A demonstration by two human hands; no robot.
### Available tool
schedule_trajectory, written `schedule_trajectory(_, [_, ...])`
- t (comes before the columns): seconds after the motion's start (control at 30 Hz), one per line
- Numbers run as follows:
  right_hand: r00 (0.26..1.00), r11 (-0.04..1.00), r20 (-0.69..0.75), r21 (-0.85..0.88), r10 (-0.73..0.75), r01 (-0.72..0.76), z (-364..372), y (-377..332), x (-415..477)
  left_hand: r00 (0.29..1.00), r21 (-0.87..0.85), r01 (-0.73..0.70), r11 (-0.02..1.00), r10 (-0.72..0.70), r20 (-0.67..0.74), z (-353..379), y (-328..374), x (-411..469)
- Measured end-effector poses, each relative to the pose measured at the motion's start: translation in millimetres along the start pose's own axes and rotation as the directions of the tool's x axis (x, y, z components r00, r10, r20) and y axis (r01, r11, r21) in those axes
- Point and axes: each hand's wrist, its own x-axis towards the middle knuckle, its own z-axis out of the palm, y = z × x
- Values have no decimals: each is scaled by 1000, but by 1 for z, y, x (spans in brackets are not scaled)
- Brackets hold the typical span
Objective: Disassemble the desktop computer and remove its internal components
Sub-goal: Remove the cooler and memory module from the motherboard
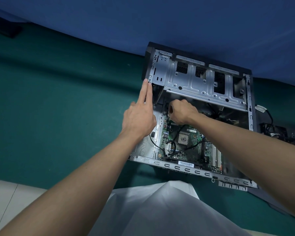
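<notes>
An open desktop computer case (pixel 201 79) lies on its side on a green table (pixel 58 99). Inside lies the green motherboard (pixel 189 147) with a bare CPU (pixel 183 139) and black cables across it. The metal drive cage fills the case's far half. My left hand (pixel 140 116) lies along the case's left wall with straight fingers, the fingertips touching its upper rim. My right hand (pixel 182 111) reaches inside at the motherboard's far left corner, below the drive cage, with fingers curled down; what they grip is hidden.
A removed black component with loose cables (pixel 271 130) lies to the right of the case. A blue wall stands behind the table. A dark object (pixel 5 29) sits at the far left. White cloth (pixel 160 210) covers my lap at the table's near edge.
</notes>
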Motion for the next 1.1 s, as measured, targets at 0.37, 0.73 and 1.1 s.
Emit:
schedule_trajectory(0.37, [999, 986, 23, 164, -27, 23, 0, -1, 0, 1000, -3, -1, 1000, 1, -13, 2, -1, 1])
schedule_trajectory(0.73, [1000, 999, 1, 31, 29, -29, 0, 4, 2, 1000, -2, -2, 1000, 2, -10, 2, -2, 1])
schedule_trajectory(1.1, [1000, 999, -13, 29, -27, 28, 1, 0, -3, 1000, -4, 2, 1000, -2, -3, 1, -1, 1])
